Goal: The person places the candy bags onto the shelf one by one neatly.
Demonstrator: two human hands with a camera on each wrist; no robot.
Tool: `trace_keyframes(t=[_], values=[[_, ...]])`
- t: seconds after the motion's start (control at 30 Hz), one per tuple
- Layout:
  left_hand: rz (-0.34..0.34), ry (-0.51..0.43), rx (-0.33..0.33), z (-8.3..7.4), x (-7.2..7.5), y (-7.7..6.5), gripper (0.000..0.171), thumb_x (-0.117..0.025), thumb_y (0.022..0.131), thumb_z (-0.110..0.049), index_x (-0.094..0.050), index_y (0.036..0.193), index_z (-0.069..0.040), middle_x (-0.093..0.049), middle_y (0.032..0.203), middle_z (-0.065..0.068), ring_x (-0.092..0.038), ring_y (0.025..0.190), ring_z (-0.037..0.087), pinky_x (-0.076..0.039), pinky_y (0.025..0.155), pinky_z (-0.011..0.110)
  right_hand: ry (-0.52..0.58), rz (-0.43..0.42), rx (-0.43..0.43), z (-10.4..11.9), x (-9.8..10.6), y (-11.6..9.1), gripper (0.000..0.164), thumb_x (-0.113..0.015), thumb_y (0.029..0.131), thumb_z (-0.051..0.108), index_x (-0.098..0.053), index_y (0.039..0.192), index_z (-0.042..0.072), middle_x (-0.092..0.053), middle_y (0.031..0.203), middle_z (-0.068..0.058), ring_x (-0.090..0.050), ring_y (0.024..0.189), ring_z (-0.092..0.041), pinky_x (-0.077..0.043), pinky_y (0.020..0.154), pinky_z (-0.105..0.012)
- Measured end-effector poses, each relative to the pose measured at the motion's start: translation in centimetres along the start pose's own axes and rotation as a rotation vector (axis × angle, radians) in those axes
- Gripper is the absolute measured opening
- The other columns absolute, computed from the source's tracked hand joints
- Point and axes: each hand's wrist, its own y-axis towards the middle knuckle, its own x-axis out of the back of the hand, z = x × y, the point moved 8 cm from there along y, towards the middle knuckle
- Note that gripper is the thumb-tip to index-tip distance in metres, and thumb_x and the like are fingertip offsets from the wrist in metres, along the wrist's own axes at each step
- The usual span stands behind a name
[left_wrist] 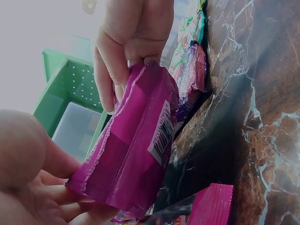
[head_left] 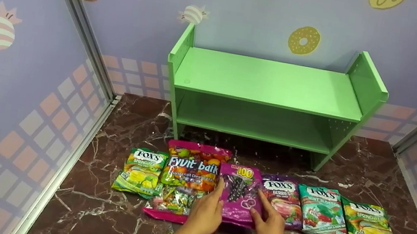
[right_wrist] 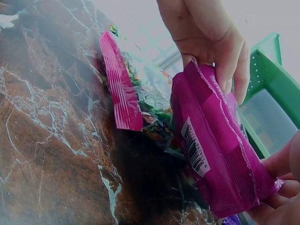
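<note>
Left fingers: partly closed, pinching the purple bag by its left edge
Right fingers: partly closed, pinching its right edge
Bag position: between both sets of fingers, before the green shelf
Neighbours: Fyvit baik bag just left, FOX'S Berries bag just right

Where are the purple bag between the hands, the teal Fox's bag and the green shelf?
Purple bag (head_left: 239, 195): head view, middle of its printed front.
Teal Fox's bag (head_left: 324, 214): head view, middle of its front.
Green shelf (head_left: 271, 82): head view, bare middle of its top board.
</note>
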Motion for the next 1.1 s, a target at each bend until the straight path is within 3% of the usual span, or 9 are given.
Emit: trace_keyframes(t=[0.23, 0.47, 0.77, 0.83, 1.0, 1.1], values=[[-0.003, -0.002, 0.008, -0.2, 0.1, 0.0, 0.063, -0.055, 0.093, -0.004, -0.029, 0.151, 0.0, -0.058, 0.075, 0.0, -0.041, 0.058, 0.005, -0.037, 0.053, 0.019, 0.001, -0.012, -0.005, 0.3, 0.3, -0.1, 0.057, -0.065, 0.086, -0.005, -0.053, 0.139, 0.01, -0.051, 0.141, -0.02, -0.05, 0.13, -0.028, -0.039, 0.107, -0.038], [-0.02, -0.018, -0.009, -0.5, 0.3, 0.1, 0.061, -0.055, 0.094, -0.004, -0.03, 0.15, 0.001, -0.067, 0.092, 0.008, -0.05, 0.064, 0.01, -0.043, 0.057, 0.023, -0.007, -0.044, 0.035, 1.1, 1.0, -0.2, 0.056, -0.066, 0.085, -0.005, -0.054, 0.138, 0.008, -0.057, 0.134, -0.022, -0.059, 0.119, -0.029, -0.048, 0.099, -0.038], [-0.05, -0.018, -0.014, -1.0, 0.8, 0.2, 0.062, -0.055, 0.094, -0.004, -0.03, 0.15, 0.0, -0.066, 0.087, 0.006, -0.049, 0.062, 0.008, -0.043, 0.056, 0.022, 0.051, -0.046, 0.054, 1.8, 1.4, -0.1, 0.054, -0.065, 0.086, -0.005, -0.053, 0.138, 0.007, -0.053, 0.136, -0.023, -0.057, 0.122, -0.031, -0.046, 0.1, -0.036], [-0.057, -0.02, -0.021, -1.2, 1.0, 0.3, 0.062, -0.055, 0.094, -0.004, -0.03, 0.15, -0.001, -0.066, 0.087, 0.006, -0.05, 0.062, 0.009, -0.043, 0.056, 0.022, 0.071, -0.047, 0.057, 2.0, 1.5, 0.0, 0.054, -0.064, 0.086, -0.006, -0.053, 0.138, 0.006, -0.053, 0.137, -0.023, -0.057, 0.122, -0.031, -0.047, 0.099, -0.032], [-0.058, -0.03, -0.029, -1.5, 1.2, 0.5, 0.061, -0.054, 0.095, -0.004, -0.03, 0.151, -0.001, -0.067, 0.092, 0.008, -0.051, 0.063, 0.009, -0.044, 0.057, 0.023, 0.083, -0.046, 0.045, 2.3, 1.7, 0.1, 0.055, -0.063, 0.087, -0.007, -0.053, 0.139, 0.009, -0.052, 0.14, -0.019, -0.056, 0.122, -0.025, -0.044, 0.094, -0.009], [-0.049, -0.037, -0.025, -1.7, 1.4, 0.6, 0.06, -0.053, 0.096, -0.005, -0.029, 0.151, -0.001, -0.067, 0.093, 0.008, -0.047, 0.062, 0.007, -0.042, 0.056, 0.021, 0.053, -0.052, 0.053, 2.7, 1.9, 0.2, 0.054, -0.064, 0.088, -0.005, -0.053, 0.139, 0.01, -0.053, 0.139, -0.018, -0.06, 0.115, -0.023, -0.045, 0.086, -0.006]])
